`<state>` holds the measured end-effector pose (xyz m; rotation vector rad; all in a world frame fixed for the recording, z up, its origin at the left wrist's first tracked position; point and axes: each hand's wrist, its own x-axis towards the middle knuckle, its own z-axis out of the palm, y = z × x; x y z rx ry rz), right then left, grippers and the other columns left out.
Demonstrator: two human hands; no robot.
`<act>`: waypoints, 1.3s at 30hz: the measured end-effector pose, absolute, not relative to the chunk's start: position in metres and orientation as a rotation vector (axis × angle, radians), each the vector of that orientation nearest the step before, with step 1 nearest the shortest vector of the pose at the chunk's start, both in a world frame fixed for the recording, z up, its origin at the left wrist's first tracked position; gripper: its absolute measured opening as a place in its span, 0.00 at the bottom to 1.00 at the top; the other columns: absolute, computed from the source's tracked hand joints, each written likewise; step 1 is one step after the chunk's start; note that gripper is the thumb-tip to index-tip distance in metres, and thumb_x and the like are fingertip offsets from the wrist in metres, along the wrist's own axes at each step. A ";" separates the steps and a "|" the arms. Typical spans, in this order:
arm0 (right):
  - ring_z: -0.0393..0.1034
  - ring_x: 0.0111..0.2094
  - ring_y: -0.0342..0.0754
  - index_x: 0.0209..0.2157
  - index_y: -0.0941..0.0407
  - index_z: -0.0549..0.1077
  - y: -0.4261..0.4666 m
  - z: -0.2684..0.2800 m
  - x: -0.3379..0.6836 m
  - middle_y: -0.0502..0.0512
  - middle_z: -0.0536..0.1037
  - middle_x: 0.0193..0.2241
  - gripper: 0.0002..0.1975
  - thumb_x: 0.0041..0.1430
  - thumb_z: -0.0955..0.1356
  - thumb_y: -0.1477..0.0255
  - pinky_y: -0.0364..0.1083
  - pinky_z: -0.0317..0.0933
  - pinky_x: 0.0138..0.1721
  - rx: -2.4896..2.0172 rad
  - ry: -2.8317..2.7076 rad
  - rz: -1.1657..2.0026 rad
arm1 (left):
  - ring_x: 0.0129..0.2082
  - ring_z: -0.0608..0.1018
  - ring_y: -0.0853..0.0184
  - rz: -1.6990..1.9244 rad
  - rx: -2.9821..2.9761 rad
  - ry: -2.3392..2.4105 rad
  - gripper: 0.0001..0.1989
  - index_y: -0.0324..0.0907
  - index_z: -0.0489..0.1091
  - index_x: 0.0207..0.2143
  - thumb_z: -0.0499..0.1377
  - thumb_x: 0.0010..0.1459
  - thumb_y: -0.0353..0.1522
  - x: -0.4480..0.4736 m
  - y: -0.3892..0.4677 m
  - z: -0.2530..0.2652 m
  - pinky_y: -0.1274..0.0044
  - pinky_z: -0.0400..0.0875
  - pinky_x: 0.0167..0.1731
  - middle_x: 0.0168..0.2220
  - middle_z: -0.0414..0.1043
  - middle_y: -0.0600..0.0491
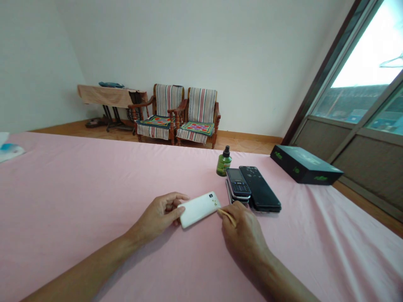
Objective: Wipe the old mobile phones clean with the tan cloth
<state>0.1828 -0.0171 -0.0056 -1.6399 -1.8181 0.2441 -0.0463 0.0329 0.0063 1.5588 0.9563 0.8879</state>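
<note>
My left hand (pixel 164 213) grips one end of a white phone (pixel 199 209), thumb on top and fingers behind. The phone's back faces up, with a small dark camera and some gold marks near its far end. In my right hand (pixel 243 224) is a thin, light-brown wooden stick (pixel 227 215), pinched between the fingers. Its tip meets or nearly meets the phone's right edge; whether it touches I cannot tell. Just beyond my right hand lies a dark keypad phone (pixel 239 183) on a stack of phones, beside a large black phone (pixel 260 188) also stacked on something.
A green bottle with a black cap (pixel 223 162) stands behind the phones. To the right lies a black box (pixel 305 164) with green markings. Pink cloth (pixel 94 180) covers the surface, wrinkled at right. Beyond its edge are two wooden chairs (pixel 197 110) and a cloth-covered table (pixel 107 95).
</note>
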 end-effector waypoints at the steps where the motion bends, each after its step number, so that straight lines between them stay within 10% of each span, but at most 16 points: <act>1: 0.68 0.30 0.48 0.28 0.56 0.77 -0.017 -0.006 0.182 0.54 0.73 0.28 0.11 0.59 0.64 0.80 0.45 0.54 0.32 -1.604 -1.800 0.279 | 0.22 0.69 0.73 0.870 1.552 0.953 0.18 0.34 0.72 0.43 0.63 0.54 0.38 -0.046 0.033 0.007 0.83 0.59 0.19 0.27 0.71 0.54; 15: 0.69 0.29 0.47 0.30 0.56 0.79 -0.018 -0.006 0.174 0.53 0.76 0.26 0.08 0.59 0.67 0.74 0.43 0.59 0.30 -1.376 -1.611 0.548 | 0.40 0.77 0.62 0.924 1.697 0.872 0.18 0.38 0.74 0.46 0.64 0.51 0.30 -0.040 0.028 -0.006 0.72 0.72 0.41 0.44 0.70 0.46; 39: 0.67 0.30 0.46 0.39 0.59 0.78 -0.005 -0.011 0.190 0.55 0.70 0.30 0.13 0.65 0.61 0.74 0.44 0.61 0.32 -1.351 -1.667 0.115 | 0.33 0.71 0.65 0.662 2.582 0.888 0.05 0.39 0.71 0.36 0.56 0.60 0.25 -0.041 0.006 0.008 0.76 0.64 0.33 0.32 0.69 0.51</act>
